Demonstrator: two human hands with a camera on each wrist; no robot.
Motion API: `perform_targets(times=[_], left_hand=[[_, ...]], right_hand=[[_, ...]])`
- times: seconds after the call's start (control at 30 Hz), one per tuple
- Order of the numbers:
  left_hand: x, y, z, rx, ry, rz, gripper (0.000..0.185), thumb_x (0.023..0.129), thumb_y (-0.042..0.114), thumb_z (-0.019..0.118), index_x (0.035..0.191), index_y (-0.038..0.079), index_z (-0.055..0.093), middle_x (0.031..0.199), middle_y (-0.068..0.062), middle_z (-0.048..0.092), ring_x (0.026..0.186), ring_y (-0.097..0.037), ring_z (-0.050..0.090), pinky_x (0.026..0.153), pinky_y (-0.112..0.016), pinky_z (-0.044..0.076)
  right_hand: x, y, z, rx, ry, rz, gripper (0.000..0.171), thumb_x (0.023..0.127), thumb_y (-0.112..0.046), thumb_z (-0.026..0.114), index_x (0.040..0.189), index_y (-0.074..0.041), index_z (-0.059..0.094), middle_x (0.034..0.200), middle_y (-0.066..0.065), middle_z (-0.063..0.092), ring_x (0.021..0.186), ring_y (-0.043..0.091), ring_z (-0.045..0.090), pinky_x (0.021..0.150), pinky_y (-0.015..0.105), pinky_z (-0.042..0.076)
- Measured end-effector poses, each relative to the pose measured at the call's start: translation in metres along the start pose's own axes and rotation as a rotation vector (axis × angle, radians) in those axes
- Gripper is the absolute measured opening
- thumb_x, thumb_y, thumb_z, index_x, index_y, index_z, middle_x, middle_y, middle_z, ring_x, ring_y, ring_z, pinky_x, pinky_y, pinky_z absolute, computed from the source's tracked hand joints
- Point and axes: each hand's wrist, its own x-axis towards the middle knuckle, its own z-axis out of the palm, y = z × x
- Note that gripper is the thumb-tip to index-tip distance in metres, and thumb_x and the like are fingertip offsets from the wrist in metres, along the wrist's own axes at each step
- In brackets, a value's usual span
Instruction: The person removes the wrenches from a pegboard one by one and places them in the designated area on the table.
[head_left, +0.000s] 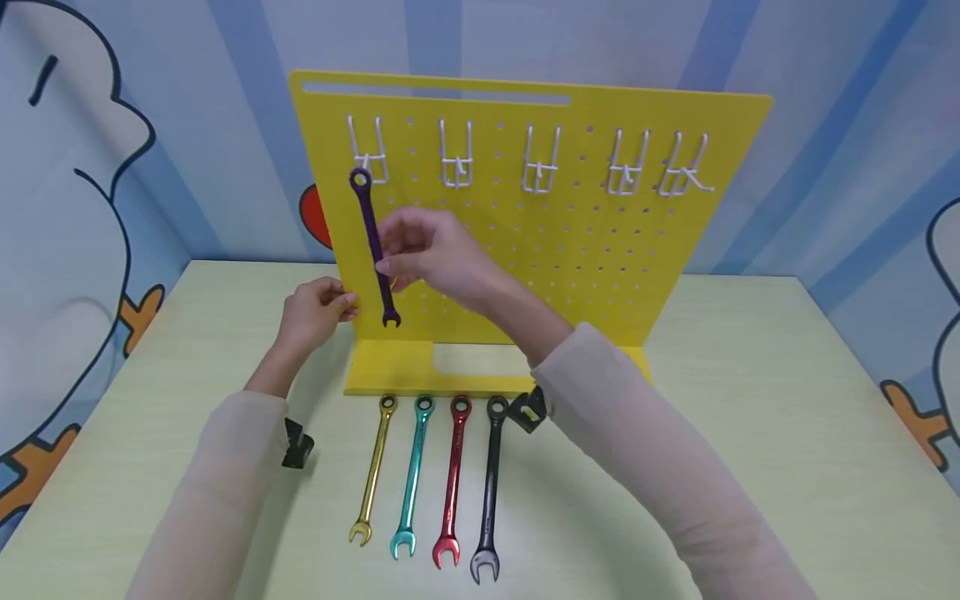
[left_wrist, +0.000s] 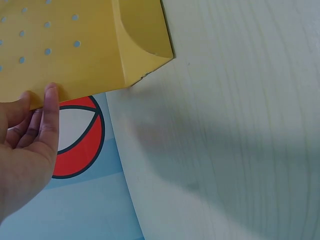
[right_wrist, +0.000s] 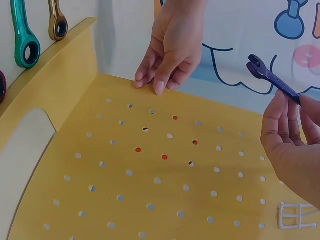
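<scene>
One purple wrench (head_left: 374, 247), pinched mid-shaft by our right hand (head_left: 423, 254) at the yellow pegboard's (head_left: 570, 250) leftmost hook (head_left: 367, 154), may slip off; our left hand (head_left: 315, 310) only touches the board edge, fingers relaxed.

From where I stand, nothing here can be read. The yellow pegboard (head_left: 600, 250) carries only holes and white hooks, no lettering. The wrenches on the table (head_left: 750, 467) show no legible marks; any stamping on their shafts is too small to tell. The wall behind has only cartoon drawings, no words or numbers.
</scene>
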Motion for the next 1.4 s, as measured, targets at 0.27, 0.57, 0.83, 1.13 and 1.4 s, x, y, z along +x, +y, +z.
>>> perform_targets(times=[0.27, 0.57, 0.83, 1.13, 1.4], left_hand=[[0.000, 0.000, 0.001, 0.002, 0.006, 0.002, 0.027, 0.095, 0.017, 0.050, 0.108, -0.006, 0.054, 0.100, -0.022, 0.061, 0.091, -0.032, 0.062, 0.083, -0.038, 0.052], [0.000, 0.001, 0.002, -0.002, 0.004, -0.018, 0.026, 0.095, 0.016, 0.050, 0.108, -0.006, 0.053, 0.100, -0.022, 0.060, 0.091, -0.031, 0.062, 0.083, -0.037, 0.052], [0.000, 0.001, 0.002, 0.004, 0.014, -0.025, 0.027, 0.094, 0.017, 0.051, 0.108, -0.005, 0.054, 0.101, -0.021, 0.060, 0.090, -0.029, 0.062, 0.084, -0.036, 0.052], [0.016, -0.018, 0.007, 0.013, 0.045, -0.021, 0.026, 0.091, 0.024, 0.055, 0.102, 0.000, 0.056, 0.093, -0.013, 0.062, 0.078, -0.018, 0.063, 0.066, -0.033, 0.056], [0.011, -0.011, 0.007, 0.007, 0.047, -0.043, 0.025, 0.092, 0.021, 0.054, 0.105, -0.001, 0.056, 0.098, -0.016, 0.061, 0.085, -0.024, 0.063, 0.074, -0.032, 0.055]], right_hand=[[-0.008, 0.008, -0.004, -0.028, -0.011, 0.049, 0.015, 0.085, 0.008, 0.058, 0.098, 0.003, 0.055, 0.086, 0.016, 0.057, 0.075, 0.026, 0.058, 0.073, 0.040, 0.054], [-0.021, 0.027, -0.013, -0.023, -0.046, 0.120, 0.009, 0.085, 0.010, 0.056, 0.092, 0.004, 0.054, 0.082, 0.016, 0.057, 0.072, 0.027, 0.059, 0.072, 0.039, 0.055], [-0.038, 0.044, -0.025, -0.043, -0.086, 0.214, 0.006, 0.085, 0.010, 0.055, 0.089, 0.006, 0.052, 0.078, 0.016, 0.056, 0.070, 0.029, 0.061, 0.072, 0.043, 0.055], [-0.058, 0.066, -0.041, -0.024, -0.122, 0.351, 0.006, 0.085, 0.012, 0.053, 0.085, 0.006, 0.050, 0.077, 0.016, 0.056, 0.071, 0.030, 0.062, 0.073, 0.046, 0.054], [-0.081, 0.087, -0.052, -0.037, -0.155, 0.453, 0.006, 0.085, 0.012, 0.054, 0.082, 0.007, 0.050, 0.076, 0.017, 0.056, 0.069, 0.030, 0.063, 0.071, 0.045, 0.055]])
